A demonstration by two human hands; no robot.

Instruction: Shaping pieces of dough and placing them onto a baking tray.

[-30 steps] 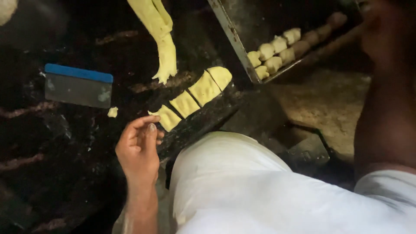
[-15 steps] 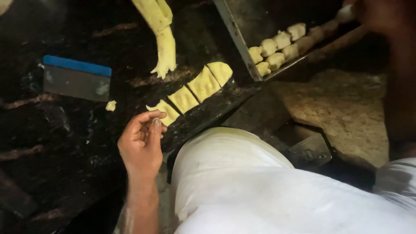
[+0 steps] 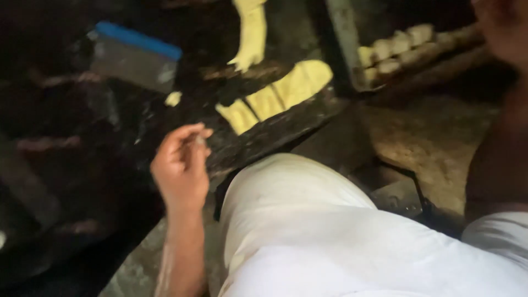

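Our left hand [image 3: 181,168] hovers over the near edge of the dark bench [image 3: 66,165], fingers curled in and thumb meeting the fingertips around something small; the blur keeps us from telling what it is. Our right hand [image 3: 503,30] is up at the top right corner, largely cut off by the frame, so we cannot tell whether it is open or closed. Just beyond the left hand, a row of cut dough pieces [image 3: 280,93] lies slantwise along the bench edge, its nearest piece close to our fingertips but apart from them. Beyond that row a long dough strip [image 3: 250,33] runs down from the top of the view and ends just short of the cut pieces. A small dough scrap [image 3: 173,99] sits alone to the left of the row, and further left a scraper [image 3: 135,58] with a blue handle lies flat, well apart from the hand. Between scraper and hand the bench surface shows dark and bare. To the right, past the bench corner, a metal tray [image 3: 344,44] holds a row of dough balls [image 3: 393,52] near its left rim. Below the bench edge our white-clothed lap [image 3: 308,231] fills the foreground, with rough floor [image 3: 434,137] to the right.
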